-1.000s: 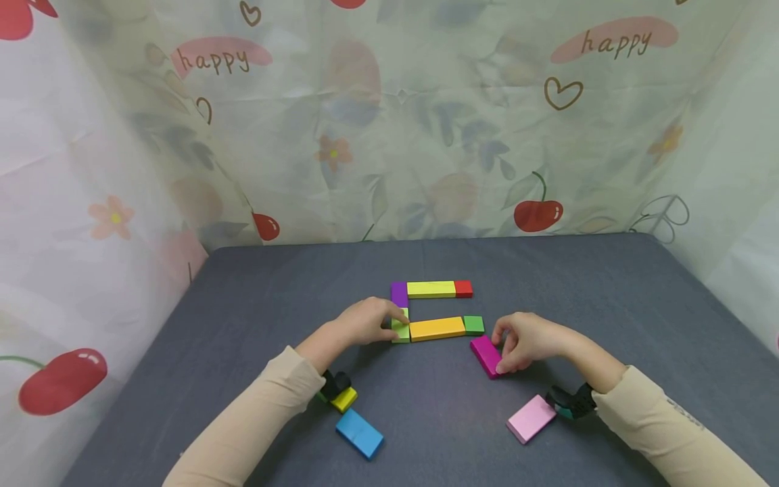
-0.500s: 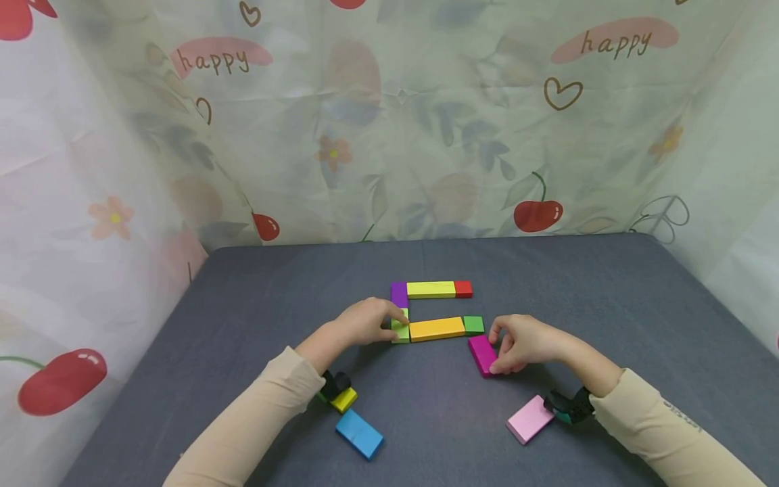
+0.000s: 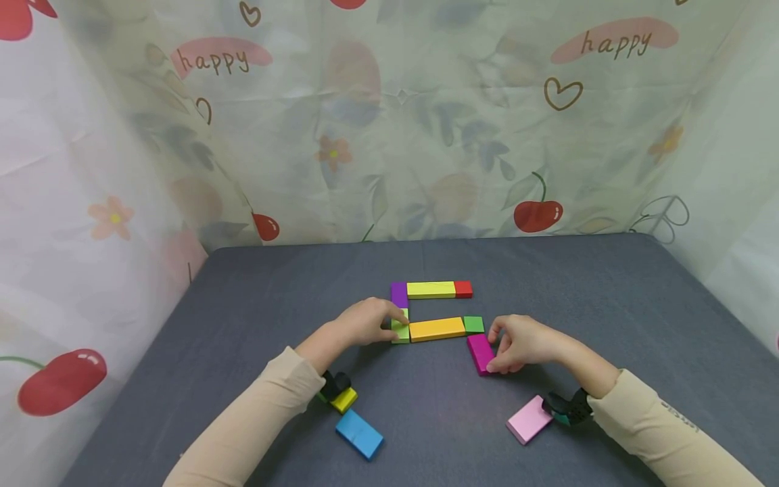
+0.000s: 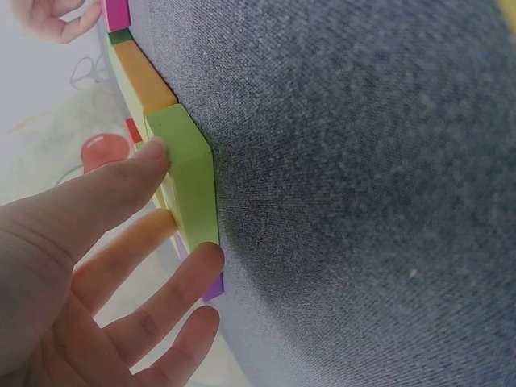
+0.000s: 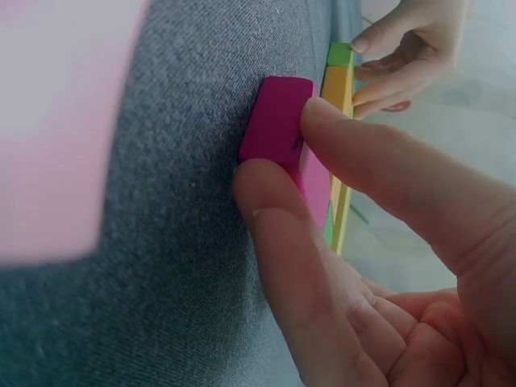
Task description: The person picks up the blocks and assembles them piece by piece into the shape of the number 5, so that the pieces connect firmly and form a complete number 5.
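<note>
Six-block shape (image 3: 437, 329) looks laid, loosely spread left hand (image 3: 365, 320) resting fingertips on its light green block (image 4: 195, 189), right hand (image 3: 531, 339) pinching magenta block (image 3: 478, 354) by green block (image 3: 473, 325), apparently unsettled; blue block (image 3: 360, 433), pink block (image 3: 528, 420), small yellow block (image 3: 345, 400) unused.

Dark grey table (image 3: 578, 291) down below, and right behind it the pale curtain (image 3: 402, 128)! Two "happy" patches (image 3: 615, 39) up high, brown hearts (image 3: 562, 94) near them, a red cherry (image 3: 538, 216) low on the right, another far left, orange flowers (image 3: 333, 153) dotted about, and there, grey-blue leaves (image 3: 489, 154)!
</note>
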A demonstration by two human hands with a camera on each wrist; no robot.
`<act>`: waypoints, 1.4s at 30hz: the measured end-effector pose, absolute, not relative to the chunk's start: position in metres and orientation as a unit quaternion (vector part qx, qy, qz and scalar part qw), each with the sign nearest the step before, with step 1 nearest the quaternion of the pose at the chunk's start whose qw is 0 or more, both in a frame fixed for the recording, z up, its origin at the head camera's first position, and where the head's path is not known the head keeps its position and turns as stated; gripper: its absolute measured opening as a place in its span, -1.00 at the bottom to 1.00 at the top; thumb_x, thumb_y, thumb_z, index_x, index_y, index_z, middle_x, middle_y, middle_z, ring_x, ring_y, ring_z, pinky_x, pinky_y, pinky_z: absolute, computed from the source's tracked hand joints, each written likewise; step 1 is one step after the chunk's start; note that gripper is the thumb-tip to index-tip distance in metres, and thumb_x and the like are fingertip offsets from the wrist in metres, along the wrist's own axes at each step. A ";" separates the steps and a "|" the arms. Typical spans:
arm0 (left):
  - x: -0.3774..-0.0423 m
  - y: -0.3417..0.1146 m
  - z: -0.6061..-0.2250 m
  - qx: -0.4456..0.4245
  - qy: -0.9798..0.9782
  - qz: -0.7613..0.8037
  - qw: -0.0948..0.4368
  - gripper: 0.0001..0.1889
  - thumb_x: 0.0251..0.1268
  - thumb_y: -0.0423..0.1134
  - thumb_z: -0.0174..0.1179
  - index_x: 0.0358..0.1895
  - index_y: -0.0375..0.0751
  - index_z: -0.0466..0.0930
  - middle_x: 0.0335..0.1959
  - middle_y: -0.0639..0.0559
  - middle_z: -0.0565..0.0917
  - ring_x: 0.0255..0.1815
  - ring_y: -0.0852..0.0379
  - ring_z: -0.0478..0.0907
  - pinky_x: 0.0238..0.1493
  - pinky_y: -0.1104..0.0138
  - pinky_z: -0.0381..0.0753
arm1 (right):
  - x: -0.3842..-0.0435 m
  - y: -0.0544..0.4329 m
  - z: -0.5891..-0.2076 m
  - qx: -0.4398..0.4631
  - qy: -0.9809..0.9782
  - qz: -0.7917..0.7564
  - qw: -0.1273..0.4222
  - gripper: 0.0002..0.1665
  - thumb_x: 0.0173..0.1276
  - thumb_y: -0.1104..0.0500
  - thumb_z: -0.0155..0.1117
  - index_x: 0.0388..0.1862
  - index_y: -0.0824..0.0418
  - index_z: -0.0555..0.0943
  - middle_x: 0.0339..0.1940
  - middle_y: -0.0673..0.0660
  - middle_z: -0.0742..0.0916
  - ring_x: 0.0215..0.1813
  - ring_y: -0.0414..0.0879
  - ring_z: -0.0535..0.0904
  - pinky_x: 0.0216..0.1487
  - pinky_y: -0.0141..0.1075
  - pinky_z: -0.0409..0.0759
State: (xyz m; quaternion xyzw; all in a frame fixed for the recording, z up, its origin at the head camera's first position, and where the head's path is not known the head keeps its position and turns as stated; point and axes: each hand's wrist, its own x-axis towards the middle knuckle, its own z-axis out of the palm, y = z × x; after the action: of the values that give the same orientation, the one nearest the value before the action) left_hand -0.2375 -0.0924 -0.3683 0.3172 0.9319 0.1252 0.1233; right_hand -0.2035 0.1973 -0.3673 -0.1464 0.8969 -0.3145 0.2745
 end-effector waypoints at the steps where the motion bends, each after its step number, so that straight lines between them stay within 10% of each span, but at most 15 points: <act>1: -0.237 -0.092 -0.368 0.317 0.932 0.125 0.124 -0.68 0.17 -0.23 0.28 0.02 -0.05 0.64 0.06 0.05 0.65 0.12 0.08 0.53 0.16 0.19 0.48 | -0.203 0.197 -0.367 -0.144 0.898 -0.312 0.274 -0.43 0.02 0.10 0.48 -0.11 0.32 0.42 -0.58 0.03 0.70 -0.54 -0.21 0.59 -0.40 -0.34 0.57; 42: -0.237 -0.092 -0.368 0.314 0.933 0.127 0.123 -0.68 0.17 -0.23 0.27 0.03 -0.05 0.64 0.06 0.06 0.65 0.06 0.10 0.54 0.13 0.21 0.49 | -0.204 0.193 -0.367 -0.132 0.902 -0.306 0.275 -0.46 0.03 0.10 0.48 -0.13 0.30 0.42 -0.57 0.03 0.71 -0.53 -0.20 0.60 -0.40 -0.33 0.60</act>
State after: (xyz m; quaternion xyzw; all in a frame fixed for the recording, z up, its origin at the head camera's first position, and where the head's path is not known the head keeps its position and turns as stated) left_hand -0.2374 -0.0923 -0.3683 0.3143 0.9327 0.1272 0.1232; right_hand -0.2044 0.1931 -0.3675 -0.1320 0.9020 -0.3056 0.2749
